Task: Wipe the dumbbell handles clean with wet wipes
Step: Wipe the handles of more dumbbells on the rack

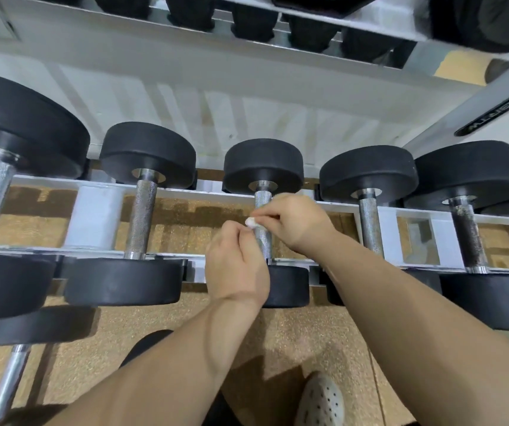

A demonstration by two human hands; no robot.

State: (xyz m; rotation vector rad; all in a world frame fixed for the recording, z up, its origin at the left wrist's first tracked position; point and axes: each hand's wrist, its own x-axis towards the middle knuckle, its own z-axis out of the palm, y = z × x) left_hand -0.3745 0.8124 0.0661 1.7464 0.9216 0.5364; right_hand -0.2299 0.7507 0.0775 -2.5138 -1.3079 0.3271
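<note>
Wipe (250,222), pinched by left hand (237,259) and right hand (293,224) together, sits just left of the centre handle (263,199), which runs up-frame.

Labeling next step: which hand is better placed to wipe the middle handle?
Likely right: the right hand lies across the handle, pinching the wipe; the left hand pinches it from beside.

The wet wipe (250,222) shows only as a small white tuft; the rest is pinched out of sight between the fingertips of the left hand (236,259) and right hand (296,222). Both hands cover parts of the dumbbell handle (262,200). The leftmost dumbbell (16,124) is cut by the left edge, the upper-shelf dumbbells (253,24) by the top edge, the shoe (320,401) by the bottom edge. The rack label (496,113) is unreadable.
</note>
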